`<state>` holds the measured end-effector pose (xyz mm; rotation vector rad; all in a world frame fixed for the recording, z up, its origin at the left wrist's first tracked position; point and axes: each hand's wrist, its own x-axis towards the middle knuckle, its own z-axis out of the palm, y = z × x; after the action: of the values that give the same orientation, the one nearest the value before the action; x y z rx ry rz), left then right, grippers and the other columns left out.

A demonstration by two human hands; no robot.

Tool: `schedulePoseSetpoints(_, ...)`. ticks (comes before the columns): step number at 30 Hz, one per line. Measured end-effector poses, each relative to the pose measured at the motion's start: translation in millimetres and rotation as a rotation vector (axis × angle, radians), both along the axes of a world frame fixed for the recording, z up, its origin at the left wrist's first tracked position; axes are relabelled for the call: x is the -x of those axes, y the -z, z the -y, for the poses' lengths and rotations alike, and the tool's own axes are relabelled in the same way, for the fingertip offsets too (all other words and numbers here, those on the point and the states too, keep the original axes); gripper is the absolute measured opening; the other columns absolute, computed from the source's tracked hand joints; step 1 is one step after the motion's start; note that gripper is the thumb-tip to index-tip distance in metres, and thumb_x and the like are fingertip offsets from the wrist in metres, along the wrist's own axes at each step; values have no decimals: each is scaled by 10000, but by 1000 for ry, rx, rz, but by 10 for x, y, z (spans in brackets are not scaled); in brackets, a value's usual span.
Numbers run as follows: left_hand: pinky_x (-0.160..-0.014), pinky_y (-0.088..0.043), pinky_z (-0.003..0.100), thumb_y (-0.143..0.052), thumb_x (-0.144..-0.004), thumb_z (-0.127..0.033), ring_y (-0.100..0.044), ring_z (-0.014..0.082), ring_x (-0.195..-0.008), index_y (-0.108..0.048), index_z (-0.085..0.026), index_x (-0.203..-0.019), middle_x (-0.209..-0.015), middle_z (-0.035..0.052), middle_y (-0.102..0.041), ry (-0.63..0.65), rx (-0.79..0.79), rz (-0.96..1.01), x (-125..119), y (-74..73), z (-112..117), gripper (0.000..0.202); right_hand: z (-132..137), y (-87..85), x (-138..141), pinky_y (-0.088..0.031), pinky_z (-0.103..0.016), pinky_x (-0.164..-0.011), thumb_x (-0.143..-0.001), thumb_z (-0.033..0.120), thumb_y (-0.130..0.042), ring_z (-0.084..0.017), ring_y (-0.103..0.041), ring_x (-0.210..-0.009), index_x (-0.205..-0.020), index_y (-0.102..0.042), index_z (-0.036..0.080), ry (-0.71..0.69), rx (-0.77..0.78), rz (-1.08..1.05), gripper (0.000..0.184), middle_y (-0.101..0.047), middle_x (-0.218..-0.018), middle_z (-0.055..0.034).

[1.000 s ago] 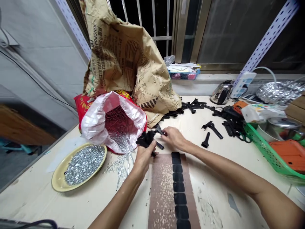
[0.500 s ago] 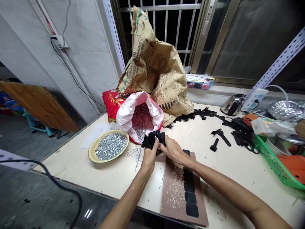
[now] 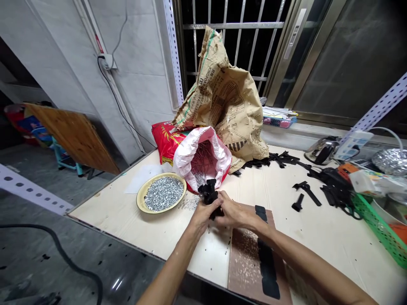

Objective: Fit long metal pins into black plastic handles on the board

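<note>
Between my two hands is a bunch of black plastic parts (image 3: 208, 190), held above the table near the mouth of a bag. My left hand (image 3: 203, 214) grips the bunch from the left, thumb on top. From the right my right hand (image 3: 231, 212) closes on the same parts; its fingertips are partly hidden. Just behind them lies an open red and white bag (image 3: 181, 154) full of long thin metal pins (image 3: 203, 159). A yellow dish (image 3: 140, 203) of small shiny metal pieces (image 3: 165, 194) stands to the left. Below my right forearm lies a brown board (image 3: 244, 271) with black pads (image 3: 270, 286).
A large brown paper sack (image 3: 244, 110) stands at the back, with black parts (image 3: 286, 159) strewn beside it. Loose black parts (image 3: 298, 203) lie on the right. A green basket (image 3: 378, 228), a kettle (image 3: 322, 150) and an orange item (image 3: 345, 171) crowd the right side.
The camera view has shifted, so the scene sits further right. Both hands still hold the black parts, now bunched more narrowly and upright, and they have drawn slightly nearer to me.
</note>
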<state>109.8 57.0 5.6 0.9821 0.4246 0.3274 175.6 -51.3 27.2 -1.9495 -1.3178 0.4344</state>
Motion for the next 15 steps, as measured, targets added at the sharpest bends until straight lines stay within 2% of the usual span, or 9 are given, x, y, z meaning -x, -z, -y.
schedulePoseSetpoints(3,-694,-521,252,-851,-513,-276,-666,190,-777,-697,-91,-941,-858,102,-719,-28,-21,-27,47,30,-75,491,53,-67,-67,-480,-218,-583,-647,188,-660,-111,-537,-713,-1031,-547,139,-191,54,-258,403,-507,-1054,-73)
schedulePoseSetpoints(5,-553,-516,240,-839,-528,-298,-651,167,-636,-686,-92,-925,-791,84,-708,-28,-72,-54,80,39,-121,473,87,-128,-176,-489,-214,-603,-712,237,-644,-109,-572,-720,-1029,-575,149,-296,62,-468,336,-562,-997,-48)
schedulePoseSetpoints(7,-407,-452,211,-829,-539,-301,-575,116,-460,-667,-103,-862,-688,41,-675,-36,-155,-63,117,28,-159,412,75,-177,-328,-505,-232,-649,-800,311,-591,-127,-615,-769,-1064,-589,152,-303,94,-578,308,-611,-960,-46)
schedulePoseSetpoints(9,-322,-372,188,-821,-544,-281,-479,75,-346,-641,-119,-779,-580,-6,-618,-59,-236,-74,154,-11,-180,337,-30,-201,-499,-503,-226,-640,-896,361,-475,-129,-640,-759,-1061,-603,137,-119,149,-442,306,-648,-899,-52)
schedulePoseSetpoints(12,-286,-304,172,-812,-535,-214,-409,54,-285,-608,-136,-669,-464,-44,-543,-100,-303,-106,203,-107,-169,256,-390,-197,-720,-477,-197,-625,-969,314,-348,-114,-652,-717,-1026,-624,132,209,217,-71,336,-673,-835,-55)
schedulePoseSetpoints(15,-286,-295,170,-804,-511,-152,-416,54,-298,-624,-149,-707,-490,-46,-571,-174,-356,-121,250,-185,-128,267,-879,-170,-855,-470,-233,-685,-965,263,-383,-165,-659,-826,-1006,-641,116,338,326,84,300,-676,-901,-114)
